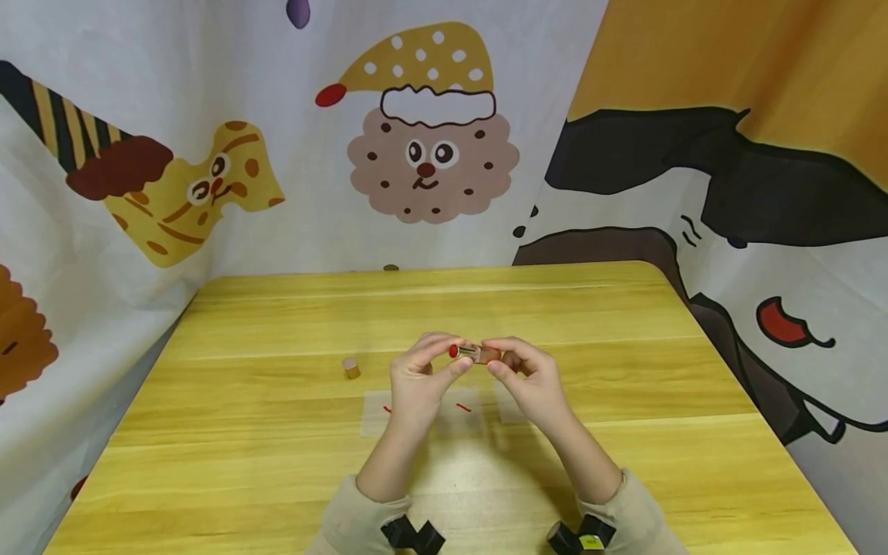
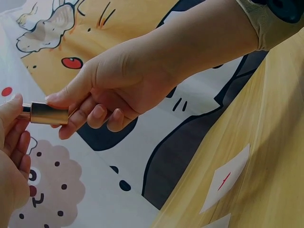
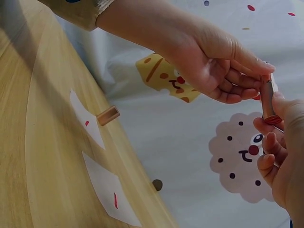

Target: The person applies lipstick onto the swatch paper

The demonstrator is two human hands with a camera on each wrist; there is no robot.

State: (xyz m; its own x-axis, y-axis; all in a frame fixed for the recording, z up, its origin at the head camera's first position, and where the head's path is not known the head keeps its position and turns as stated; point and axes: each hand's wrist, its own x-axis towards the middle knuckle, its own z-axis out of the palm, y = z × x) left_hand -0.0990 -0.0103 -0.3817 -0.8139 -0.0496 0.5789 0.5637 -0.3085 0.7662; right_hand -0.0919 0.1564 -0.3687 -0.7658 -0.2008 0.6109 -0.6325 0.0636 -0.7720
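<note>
Both hands hold a lipstick tube (image 1: 475, 354) level above the table, its red end toward the left. My left hand (image 1: 419, 381) pinches the left part between thumb and fingers. On the other end, my right hand (image 1: 537, 381) has its thumb and index finger. In the left wrist view, the gold tube (image 2: 49, 113) spans the gap between the hands. The right wrist view shows the lipstick (image 3: 268, 97) between the fingertips of both hands. A small gold-brown cap (image 1: 351, 369) stands on the table, left of the hands.
Below the hands lie a left paper piece (image 1: 373, 422) and a middle one (image 1: 458, 424), each with a short red mark. Another pale piece (image 1: 512, 408) lies by the right wrist. A cartoon-printed curtain (image 1: 277, 77) hangs behind the wooden table (image 1: 243, 478).
</note>
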